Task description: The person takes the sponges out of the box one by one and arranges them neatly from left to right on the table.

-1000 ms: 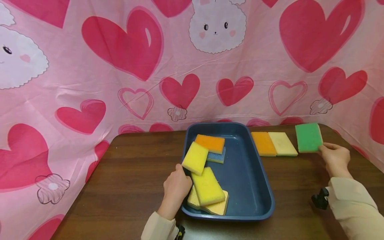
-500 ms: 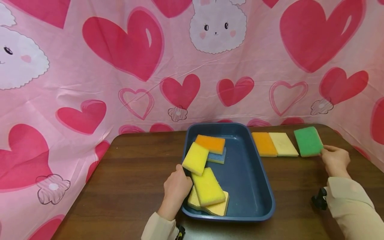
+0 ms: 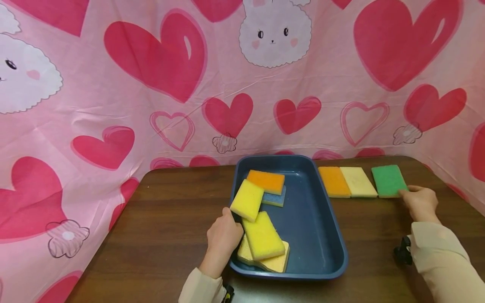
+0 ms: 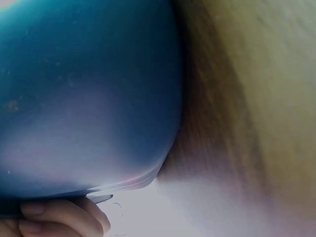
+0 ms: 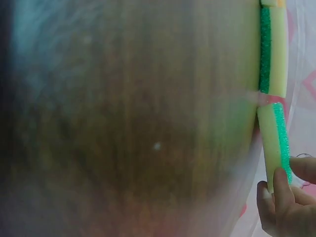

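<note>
My right hand (image 3: 419,203) pinches the near right corner of a green-topped sponge (image 3: 389,181), which lies nearly flat at the right end of a row. In the right wrist view, thumb and fingers hold the end of this sponge (image 5: 273,140), green layer over pale yellow. Left of it lie a pale yellow sponge (image 3: 358,182) and an orange sponge (image 3: 334,182), side by side. With curled fingers my left hand (image 3: 223,231) grips the left rim of a dark blue tray (image 3: 310,235); the left wrist view shows these fingers (image 4: 69,217) at the tray's edge.
Inside the tray, along its left side, several sponges overlap: an orange one (image 3: 266,181) on a blue one (image 3: 274,199), a tilted yellow one (image 3: 247,200), another yellow one (image 3: 263,235) and a pale one (image 3: 278,263) beneath. A pink heart-printed cloth (image 3: 227,75) hangs behind the wooden table (image 3: 163,235).
My right hand has lowered the green sponge from a raised, tilted position down to the table beside the pale yellow one. The left hand and the tray have stayed put.
</note>
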### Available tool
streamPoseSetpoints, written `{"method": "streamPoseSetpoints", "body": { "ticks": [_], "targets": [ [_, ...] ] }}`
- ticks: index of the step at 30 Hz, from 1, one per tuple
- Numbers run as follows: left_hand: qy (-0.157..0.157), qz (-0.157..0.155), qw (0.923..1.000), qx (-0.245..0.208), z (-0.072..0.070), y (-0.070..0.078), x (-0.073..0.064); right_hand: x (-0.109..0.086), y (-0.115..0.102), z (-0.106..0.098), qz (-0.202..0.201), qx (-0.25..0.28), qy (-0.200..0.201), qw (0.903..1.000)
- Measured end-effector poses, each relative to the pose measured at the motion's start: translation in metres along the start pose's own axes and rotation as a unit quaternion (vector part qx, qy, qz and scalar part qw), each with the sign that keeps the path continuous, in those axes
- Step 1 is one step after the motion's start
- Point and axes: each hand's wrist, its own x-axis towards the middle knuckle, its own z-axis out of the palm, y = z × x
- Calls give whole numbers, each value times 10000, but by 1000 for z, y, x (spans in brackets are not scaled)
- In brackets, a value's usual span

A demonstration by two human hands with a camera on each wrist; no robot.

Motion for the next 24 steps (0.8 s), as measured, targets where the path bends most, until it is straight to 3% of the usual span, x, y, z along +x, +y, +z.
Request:
{"method": "streamPoseSetpoints", "body": {
  "ticks": [4,24],
  "targets": [
    [-24,-13,10000,-7,0,0,0,-1,-1,2,-7,-184,119,9998],
    [-24,-25,10000,15,0,2,0,7,2,3,-147,-455,-307,9984]
  ]
}}
